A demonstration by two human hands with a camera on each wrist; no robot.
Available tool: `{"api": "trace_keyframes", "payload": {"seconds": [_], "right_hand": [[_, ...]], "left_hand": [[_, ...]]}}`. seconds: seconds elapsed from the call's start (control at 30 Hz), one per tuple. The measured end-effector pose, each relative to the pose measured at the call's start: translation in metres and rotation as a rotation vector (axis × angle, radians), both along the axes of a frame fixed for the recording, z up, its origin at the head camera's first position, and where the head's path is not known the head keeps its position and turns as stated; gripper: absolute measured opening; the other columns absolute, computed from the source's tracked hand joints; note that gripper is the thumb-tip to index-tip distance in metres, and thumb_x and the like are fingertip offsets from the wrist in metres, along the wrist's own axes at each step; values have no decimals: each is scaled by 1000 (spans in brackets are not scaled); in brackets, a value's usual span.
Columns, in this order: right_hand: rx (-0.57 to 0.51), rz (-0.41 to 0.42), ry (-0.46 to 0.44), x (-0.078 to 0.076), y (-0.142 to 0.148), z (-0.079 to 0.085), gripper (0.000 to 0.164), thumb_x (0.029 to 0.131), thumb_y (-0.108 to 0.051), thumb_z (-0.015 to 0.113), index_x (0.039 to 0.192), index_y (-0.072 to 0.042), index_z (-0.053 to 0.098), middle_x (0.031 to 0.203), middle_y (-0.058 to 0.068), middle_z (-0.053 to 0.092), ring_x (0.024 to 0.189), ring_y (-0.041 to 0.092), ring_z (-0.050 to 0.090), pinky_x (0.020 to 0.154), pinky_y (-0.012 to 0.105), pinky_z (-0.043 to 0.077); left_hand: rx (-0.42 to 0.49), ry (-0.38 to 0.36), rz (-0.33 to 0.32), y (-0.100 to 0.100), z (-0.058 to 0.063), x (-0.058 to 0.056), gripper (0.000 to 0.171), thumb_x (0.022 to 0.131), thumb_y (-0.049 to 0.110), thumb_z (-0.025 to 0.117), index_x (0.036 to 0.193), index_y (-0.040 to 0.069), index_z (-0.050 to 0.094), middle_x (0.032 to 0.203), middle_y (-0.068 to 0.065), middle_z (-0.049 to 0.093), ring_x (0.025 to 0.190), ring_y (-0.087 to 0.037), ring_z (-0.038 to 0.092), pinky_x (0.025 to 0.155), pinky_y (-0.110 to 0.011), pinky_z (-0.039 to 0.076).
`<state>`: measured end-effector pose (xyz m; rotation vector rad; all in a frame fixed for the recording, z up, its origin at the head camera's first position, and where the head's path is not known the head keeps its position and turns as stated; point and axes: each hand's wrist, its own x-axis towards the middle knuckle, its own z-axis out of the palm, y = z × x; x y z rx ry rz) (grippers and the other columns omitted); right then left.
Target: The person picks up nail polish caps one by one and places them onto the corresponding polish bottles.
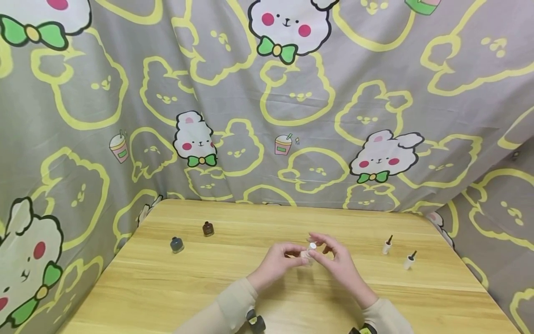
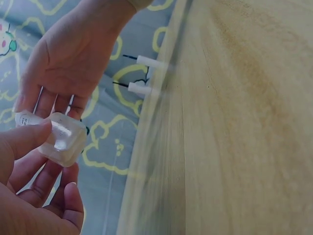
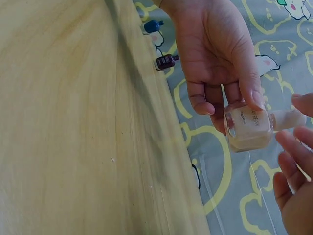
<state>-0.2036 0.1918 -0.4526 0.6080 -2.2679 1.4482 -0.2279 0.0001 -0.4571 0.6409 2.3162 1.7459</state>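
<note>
Above the middle of the table, my left hand (image 1: 276,263) pinches a bottle of cream-white nail polish (image 3: 250,129) by its square glass body, thumb on one face and fingers behind. The bottle lies tilted on its side in the right wrist view, with dark lettering on its front. At its other end, the thumb and fingertips of my right hand (image 1: 340,263) are around the white cap (image 3: 290,119). The cap is on the bottle's neck. In the left wrist view, the right palm (image 2: 73,58) faces the camera behind the bottle.
Two white caps with dark brushes pointing up, one (image 1: 387,246) behind the other (image 1: 410,261), stand on the table's right side. A dark blue polish bottle (image 1: 177,245) and a dark brown-red one (image 1: 208,229) stand at the left. A patterned curtain (image 1: 242,93) hangs behind the wooden table (image 1: 167,287).
</note>
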Motion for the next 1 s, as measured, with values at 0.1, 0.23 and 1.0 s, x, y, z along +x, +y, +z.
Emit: {"api": "trace_keyframes", "payload": {"seconds": [0.1, 0.23, 1.0], "right_hand": [[53, 44, 14, 1, 1, 1, 40, 89, -6, 68, 128, -7, 61, 117, 9, 70, 100, 1, 52, 78, 27, 45], [71, 83, 3, 1, 2, 1, 36, 91, -6, 65, 127, -7, 63, 115, 7, 71, 103, 1, 52, 80, 29, 44], [-47, -133, -91, 21, -15, 28, 20, 75, -1, 79, 75, -7, 60, 73, 3, 63, 67, 14, 49, 66, 33, 38]], "left_hand": [[-3, 6, -9, -1, 1, 0, 26, 85, 20, 76, 109, 11, 74, 106, -4, 73, 91, -7, 62, 77, -22, 52], [-7, 16, -19, -1, 1, 0, 24, 85, 19, 75, 108, 11, 74, 107, -3, 73, 92, -6, 62, 79, -22, 51], [13, 25, -2, 5, -3, 5, 21, 80, 19, 80, 100, 11, 76, 97, -3, 73, 83, -2, 60, 73, -20, 51]]}}
